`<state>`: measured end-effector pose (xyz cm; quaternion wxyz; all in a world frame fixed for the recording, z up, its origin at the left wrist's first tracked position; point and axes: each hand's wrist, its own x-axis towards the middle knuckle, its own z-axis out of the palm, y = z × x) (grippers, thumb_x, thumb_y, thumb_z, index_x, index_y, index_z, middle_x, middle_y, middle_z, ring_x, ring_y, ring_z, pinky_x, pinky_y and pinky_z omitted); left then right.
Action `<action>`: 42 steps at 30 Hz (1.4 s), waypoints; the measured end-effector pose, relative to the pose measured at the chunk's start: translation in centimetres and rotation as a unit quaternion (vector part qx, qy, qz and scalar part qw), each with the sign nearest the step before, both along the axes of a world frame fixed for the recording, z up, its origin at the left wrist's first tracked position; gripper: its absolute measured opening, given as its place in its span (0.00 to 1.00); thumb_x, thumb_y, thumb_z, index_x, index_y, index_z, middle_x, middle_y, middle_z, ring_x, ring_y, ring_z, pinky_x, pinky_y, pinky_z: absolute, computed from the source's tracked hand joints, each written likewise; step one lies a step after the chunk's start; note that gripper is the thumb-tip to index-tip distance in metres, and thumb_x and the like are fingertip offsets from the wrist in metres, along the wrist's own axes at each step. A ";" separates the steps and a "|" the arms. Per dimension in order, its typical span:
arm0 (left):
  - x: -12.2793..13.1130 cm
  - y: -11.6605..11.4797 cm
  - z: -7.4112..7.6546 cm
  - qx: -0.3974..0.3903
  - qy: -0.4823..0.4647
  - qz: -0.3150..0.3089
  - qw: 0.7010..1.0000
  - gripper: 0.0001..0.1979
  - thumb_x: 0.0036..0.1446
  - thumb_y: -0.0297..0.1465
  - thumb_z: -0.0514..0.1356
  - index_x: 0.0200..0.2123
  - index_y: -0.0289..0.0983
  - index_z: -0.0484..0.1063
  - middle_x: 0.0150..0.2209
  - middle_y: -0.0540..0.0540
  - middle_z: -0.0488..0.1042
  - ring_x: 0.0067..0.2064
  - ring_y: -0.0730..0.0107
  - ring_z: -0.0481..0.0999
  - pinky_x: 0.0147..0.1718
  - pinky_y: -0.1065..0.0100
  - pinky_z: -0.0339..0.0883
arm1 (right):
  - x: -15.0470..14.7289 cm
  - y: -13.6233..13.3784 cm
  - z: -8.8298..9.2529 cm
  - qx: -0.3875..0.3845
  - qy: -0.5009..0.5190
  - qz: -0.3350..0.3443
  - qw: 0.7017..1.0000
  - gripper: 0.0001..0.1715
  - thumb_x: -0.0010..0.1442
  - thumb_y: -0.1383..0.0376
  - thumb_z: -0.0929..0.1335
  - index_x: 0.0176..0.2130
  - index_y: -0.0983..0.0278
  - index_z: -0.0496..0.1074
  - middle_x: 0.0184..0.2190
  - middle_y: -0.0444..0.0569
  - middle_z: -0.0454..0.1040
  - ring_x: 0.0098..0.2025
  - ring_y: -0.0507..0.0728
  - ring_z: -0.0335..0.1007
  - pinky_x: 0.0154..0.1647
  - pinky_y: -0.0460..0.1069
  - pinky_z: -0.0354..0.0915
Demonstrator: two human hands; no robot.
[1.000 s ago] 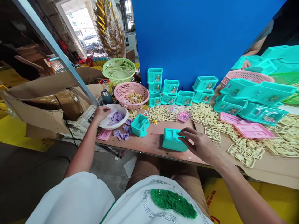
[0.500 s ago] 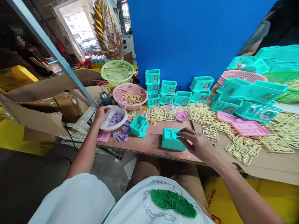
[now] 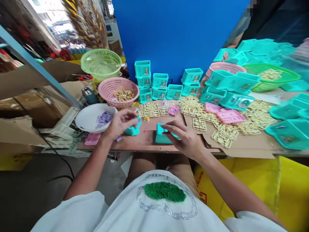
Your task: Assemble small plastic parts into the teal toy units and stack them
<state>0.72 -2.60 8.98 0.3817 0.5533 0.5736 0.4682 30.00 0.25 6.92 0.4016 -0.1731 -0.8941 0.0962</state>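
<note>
My left hand is over the near left of the table, its thumb and fingers closed together. Anything pinched in it is too small to make out. Behind it, a teal plastic box is partly covered. My right hand hovers over and partly hides another teal box lying at the table's near edge. Its fingertips are drawn together above that box, and I cannot make out what is between them. To the left, a white bowl contains purple plastic pieces. A loose purple piece shows below my left hand.
Stacked teal boxes line the blue panel. Cream part frames and pink trays spread rightward. A pink basket, green basket and flask stand left. A person's arm shows beyond the panel.
My left hand has moved from the white bowl rightward toward the teal boxes. My right hand stays above the near box. The view has shifted to the right.
</note>
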 end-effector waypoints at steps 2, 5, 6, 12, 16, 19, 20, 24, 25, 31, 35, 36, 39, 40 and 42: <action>4.6 -1.0 -0.6 -0.019 -0.068 -0.077 0.995 0.18 0.47 0.42 0.73 0.35 0.37 0.76 0.29 0.49 0.78 0.30 0.70 0.78 0.33 0.68 0.75 | -0.4 -0.9 0.2 0.025 -0.039 0.013 0.999 0.14 0.73 0.68 0.63 0.55 0.64 0.71 0.42 0.56 0.76 0.43 0.56 0.75 0.41 0.49 0.72; 8.6 -1.9 -2.3 -0.044 -0.142 -0.111 0.983 0.16 0.48 0.41 0.72 0.32 0.37 0.76 0.28 0.50 0.77 0.29 0.73 0.77 0.32 0.71 0.74 | -0.2 -1.8 -0.2 0.104 -0.099 0.010 0.990 0.14 0.74 0.70 0.60 0.51 0.68 0.72 0.36 0.55 0.74 0.37 0.57 0.71 0.35 0.49 0.69; 9.3 -2.0 -2.9 -0.058 -0.162 -0.113 0.978 0.16 0.47 0.41 0.73 0.32 0.37 0.76 0.28 0.50 0.77 0.30 0.73 0.77 0.32 0.71 0.75 | 0.1 -1.9 -0.4 0.128 -0.117 0.004 0.985 0.14 0.73 0.71 0.59 0.49 0.69 0.72 0.35 0.55 0.74 0.36 0.57 0.69 0.33 0.50 0.68; 10.2 -1.9 -4.8 -0.079 -0.182 -0.104 0.975 0.19 0.47 0.46 0.73 0.33 0.37 0.77 0.30 0.49 0.79 0.34 0.68 0.80 0.36 0.68 0.78 | 1.1 -2.5 -0.8 0.132 -0.241 -0.005 0.962 0.16 0.73 0.72 0.58 0.47 0.69 0.73 0.35 0.56 0.72 0.35 0.59 0.65 0.34 0.52 0.66; 10.1 -1.9 -4.7 -0.039 -0.180 -0.116 0.976 0.20 0.51 0.48 0.71 0.36 0.37 0.79 0.34 0.48 0.81 0.37 0.68 0.80 0.39 0.68 0.77 | 0.5 -1.8 -0.1 -0.019 -0.168 -0.022 0.985 0.12 0.72 0.70 0.61 0.41 0.66 0.72 0.31 0.51 0.72 0.31 0.54 0.65 0.31 0.47 0.62; 9.9 -1.9 -4.6 -0.010 -0.173 -0.102 0.980 0.20 0.51 0.48 0.71 0.36 0.37 0.80 0.34 0.48 0.81 0.36 0.69 0.79 0.39 0.69 0.76 | 0.0 -0.9 1.3 -0.227 -0.099 0.001 0.969 0.12 0.71 0.64 0.64 0.38 0.66 0.72 0.27 0.46 0.71 0.27 0.50 0.64 0.28 0.44 0.60; 9.8 -1.7 -4.6 -0.003 -0.158 -0.103 0.982 0.20 0.52 0.49 0.71 0.35 0.37 0.80 0.33 0.48 0.80 0.35 0.69 0.79 0.38 0.69 0.76 | -0.1 -0.6 1.8 -0.282 -0.097 0.013 0.954 0.14 0.71 0.61 0.65 0.36 0.66 0.72 0.26 0.45 0.70 0.26 0.49 0.63 0.26 0.44 0.58; 8.8 -0.5 -5.5 0.078 -0.053 -0.129 0.987 0.17 0.61 0.47 0.64 0.38 0.39 0.80 0.38 0.45 0.80 0.42 0.64 0.80 0.44 0.65 0.75 | -0.3 1.4 3.4 -0.411 -0.136 0.035 0.901 0.23 0.66 0.51 0.69 0.30 0.66 0.70 0.22 0.43 0.68 0.23 0.47 0.59 0.22 0.43 0.56; 8.6 0.0 -6.2 0.110 -0.024 -0.113 0.987 0.18 0.61 0.47 0.64 0.43 0.39 0.80 0.43 0.43 0.80 0.47 0.62 0.79 0.49 0.63 0.74 | -0.3 2.2 3.4 -0.448 -0.142 0.031 0.882 0.25 0.64 0.48 0.70 0.29 0.66 0.70 0.21 0.43 0.68 0.22 0.47 0.60 0.21 0.43 0.57; 9.8 2.2 -12.8 0.140 0.044 -0.023 0.989 0.34 0.49 0.48 0.73 0.56 0.40 0.71 0.53 0.38 0.72 0.56 0.53 0.75 0.56 0.55 0.72 | -1.0 6.0 2.1 -0.611 -0.159 -0.043 0.774 0.29 0.51 0.46 0.79 0.24 0.66 0.70 0.16 0.41 0.69 0.16 0.46 0.59 0.16 0.44 0.63; 12.3 2.2 -14.8 0.152 0.034 0.004 0.988 0.32 0.47 0.45 0.75 0.51 0.42 0.69 0.50 0.40 0.71 0.54 0.54 0.76 0.53 0.56 0.73 | -1.7 6.6 2.0 -0.567 -0.229 -0.095 0.785 0.23 0.57 0.57 0.77 0.21 0.67 0.70 0.14 0.41 0.68 0.13 0.46 0.60 0.14 0.42 0.59; 12.8 2.2 -15.0 0.157 0.031 0.015 0.987 0.34 0.46 0.44 0.75 0.53 0.42 0.67 0.51 0.39 0.71 0.55 0.52 0.75 0.54 0.55 0.73 | -1.8 6.5 2.1 -0.553 -0.251 -0.110 0.787 0.22 0.58 0.60 0.76 0.20 0.67 0.69 0.14 0.41 0.69 0.13 0.46 0.61 0.14 0.42 0.58; 13.7 2.5 -15.5 0.167 0.029 0.031 0.985 0.39 0.44 0.42 0.76 0.56 0.41 0.63 0.53 0.38 0.70 0.56 0.50 0.74 0.55 0.53 0.71 | -2.1 6.4 2.5 -0.523 -0.294 -0.141 0.787 0.20 0.61 0.67 0.72 0.19 0.66 0.68 0.14 0.42 0.70 0.13 0.46 0.63 0.14 0.42 0.57; 13.8 2.6 -15.7 0.164 0.030 0.028 0.986 0.39 0.44 0.41 0.76 0.56 0.41 0.62 0.52 0.38 0.71 0.56 0.50 0.75 0.54 0.54 0.72 | -2.2 6.3 2.6 -0.516 -0.302 -0.147 0.788 0.21 0.62 0.68 0.71 0.19 0.66 0.68 0.14 0.42 0.70 0.13 0.46 0.64 0.15 0.42 0.58; 13.9 2.8 -16.0 0.147 0.029 0.018 0.989 0.38 0.44 0.42 0.76 0.55 0.42 0.62 0.51 0.39 0.72 0.54 0.51 0.76 0.51 0.55 0.73 | -2.4 6.3 2.6 -0.501 -0.314 -0.159 0.790 0.21 0.62 0.69 0.70 0.19 0.66 0.67 0.14 0.42 0.70 0.13 0.47 0.64 0.16 0.42 0.58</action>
